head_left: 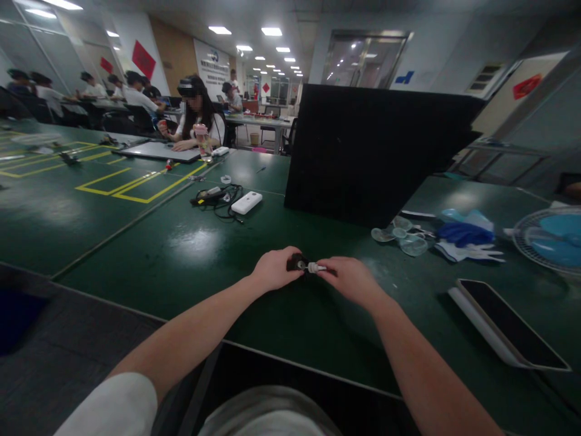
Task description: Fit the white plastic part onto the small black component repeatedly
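Just above the green table [181, 260], my left hand [276, 268] is closed around a small dark part [296, 262] with a round metal-looking end that faces right. My right hand [349, 277] pinches a small pale cylindrical piece [313, 267] between thumb and fingertips. The tip of the pale piece points left at the round end; whether they touch is too small to tell. Fingers hide much of both pieces, so their exact kind cannot be made out.
A large black panel [363, 151] stands ahead. Left of it lie a white box [247, 203] and a coiled cable [222, 197]. Rightward are clear goggles [408, 238], gloves [467, 236], a fan [554, 236] and a phone-like slab [508, 324]. Another person [200, 115] sits across the table.
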Available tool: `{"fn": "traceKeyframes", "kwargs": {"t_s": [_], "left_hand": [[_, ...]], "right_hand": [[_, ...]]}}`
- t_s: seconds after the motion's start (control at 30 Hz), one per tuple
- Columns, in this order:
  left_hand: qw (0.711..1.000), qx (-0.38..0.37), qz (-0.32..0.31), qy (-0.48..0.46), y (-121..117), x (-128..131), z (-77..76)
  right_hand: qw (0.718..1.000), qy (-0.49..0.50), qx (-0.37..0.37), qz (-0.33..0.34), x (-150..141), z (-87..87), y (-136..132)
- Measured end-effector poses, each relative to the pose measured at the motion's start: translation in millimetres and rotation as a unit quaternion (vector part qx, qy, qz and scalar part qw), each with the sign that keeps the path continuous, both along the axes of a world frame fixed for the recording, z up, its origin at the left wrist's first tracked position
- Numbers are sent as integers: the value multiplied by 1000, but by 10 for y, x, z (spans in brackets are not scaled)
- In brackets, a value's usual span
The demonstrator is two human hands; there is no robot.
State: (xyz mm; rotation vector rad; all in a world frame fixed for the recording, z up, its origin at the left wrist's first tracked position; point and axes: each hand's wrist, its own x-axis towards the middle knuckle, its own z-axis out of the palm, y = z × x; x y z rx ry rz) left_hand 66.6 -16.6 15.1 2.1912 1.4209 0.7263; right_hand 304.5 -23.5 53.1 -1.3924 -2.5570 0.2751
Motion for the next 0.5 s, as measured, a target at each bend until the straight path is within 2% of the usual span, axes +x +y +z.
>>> {"fn": "traceKeyframes", "kwargs": {"t_s": [0.1, 0.5], "left_hand": [[1000, -7, 2, 0, -6, 17, 3], [1000, 5, 5, 4, -14, 4, 9]], "right_hand": [[1000, -15, 7, -5, -18, -13, -5], [999, 36, 23, -14, -28, 45, -50]]}}
